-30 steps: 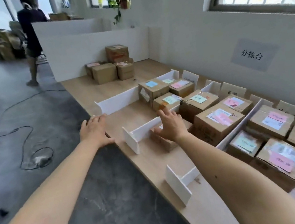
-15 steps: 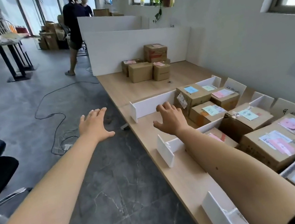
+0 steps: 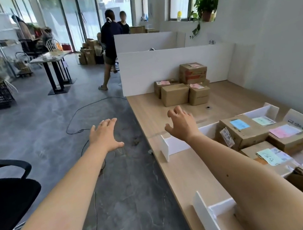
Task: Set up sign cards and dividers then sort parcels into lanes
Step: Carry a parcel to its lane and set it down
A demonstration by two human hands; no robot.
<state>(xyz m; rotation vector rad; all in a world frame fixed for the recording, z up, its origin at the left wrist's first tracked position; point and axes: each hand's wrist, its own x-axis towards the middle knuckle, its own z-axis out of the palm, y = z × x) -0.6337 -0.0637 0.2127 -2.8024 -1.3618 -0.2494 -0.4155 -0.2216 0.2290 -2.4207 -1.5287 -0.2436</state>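
your left hand (image 3: 106, 136) hangs spread and empty over the grey marbled floor (image 3: 47, 122). your right hand (image 3: 183, 124), loosely bent and holding nothing, is over the wooden table (image 3: 186, 171) near a white divider (image 3: 177, 144). unsorted parcels (image 3: 182, 89) sit beyond. the handwriting on the pastel labels (image 3: 239, 124) is unreadable.

A long table (image 3: 232, 99) runs along the right side against the wall, with the floor (image 3: 47, 122) to its left. At the table's far end a cluster of parcels (image 3: 184, 89) stands in front of an upright partition board (image 3: 159, 69). Closer in, two dividers stand across the table: the nearer divider (image 3: 206, 218) at the bottom of view and the farther divider (image 3: 173, 145) beyond it. On the wall side, more parcels (image 3: 243, 131) lie in the lanes. The right hand (image 3: 181, 124) is above the table by the farther divider; the left hand (image 3: 105, 136) is over the floor, left of the table edge. A chair (image 3: 4, 199) sits far left, and two people (image 3: 113, 47) stand beyond the partition.
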